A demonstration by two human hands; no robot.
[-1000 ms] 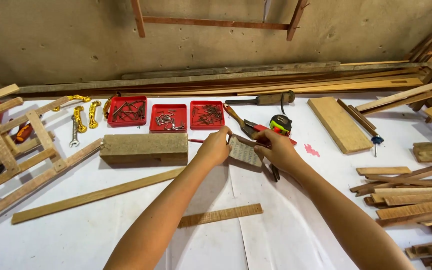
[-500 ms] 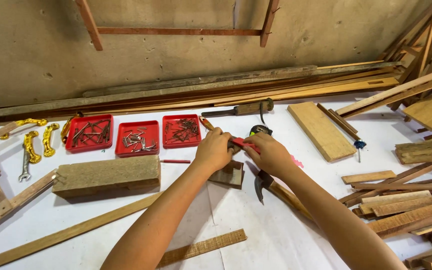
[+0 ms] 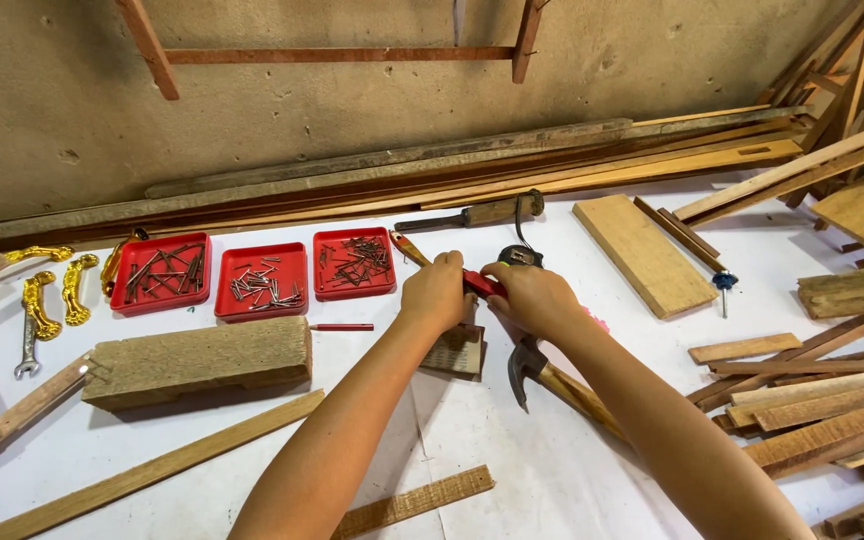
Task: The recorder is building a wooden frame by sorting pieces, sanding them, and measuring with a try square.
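**Both hands on a red tool at mid-bench**

While the head view looks down, the left hand (image 3: pixel 436 292) and right hand (image 3: pixel 535 297) meet over a red-handled tool (image 3: pixel 479 284), fingers of both curled and pinching it between them. It sits just above a small wooden block (image 3: pixel 457 351), mostly hidden, slim and red. Risk, as I judge it: a slip could drive the tool onto the hammer (image 3: pixel 532 368) lying right under the right wrist, or scatter the red nail trays (image 3: pixel 257 281) nearby on the white bench (image 3: pixel 512 460).

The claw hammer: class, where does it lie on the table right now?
In the head view, the claw hammer lies right of centre on the white table, its head just below the right hand, beside a small wood block.
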